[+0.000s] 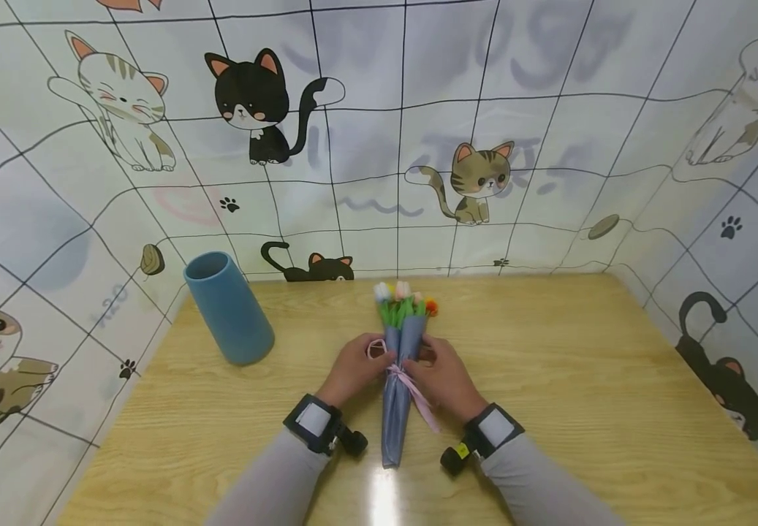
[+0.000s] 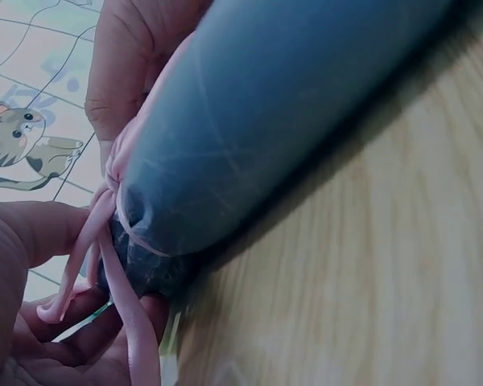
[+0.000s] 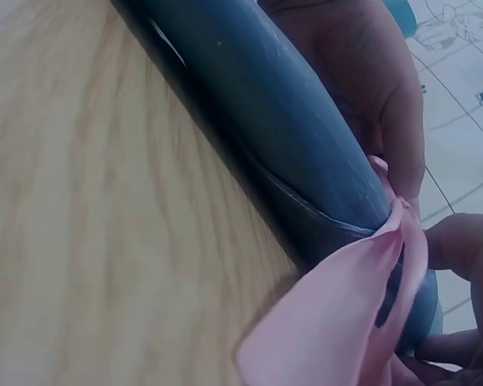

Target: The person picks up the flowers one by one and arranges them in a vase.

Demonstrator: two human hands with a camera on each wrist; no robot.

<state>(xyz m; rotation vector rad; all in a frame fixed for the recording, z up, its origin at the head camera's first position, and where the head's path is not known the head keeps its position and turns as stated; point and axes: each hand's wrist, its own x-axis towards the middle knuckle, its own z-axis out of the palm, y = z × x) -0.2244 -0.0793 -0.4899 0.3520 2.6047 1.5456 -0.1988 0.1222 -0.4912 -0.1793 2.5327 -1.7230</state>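
A bouquet of tulip-like flowers in blue-grey wrapping [image 1: 395, 431] lies on the table, its white, pink and orange blooms [image 1: 403, 296] pointing away from me. Around its middle goes a pink ribbon [image 1: 420, 402], knotted, with loose tails. My left hand [image 1: 356, 369] grips the bouquet at its left side, thumb by the knot and fingers curled beneath, as the left wrist view shows. On the opposite side my right hand [image 1: 443, 376] holds the wrapping near the ribbon [image 3: 322, 322], thumb and fingers bent around it. The wrapping hides part of the fingers.
A tall blue vase [image 1: 230, 310] stands at the back left of the wooden table [image 1: 550, 387]. Cat-patterned, grid-lined walls [image 1: 365, 146] close off the back and both sides.
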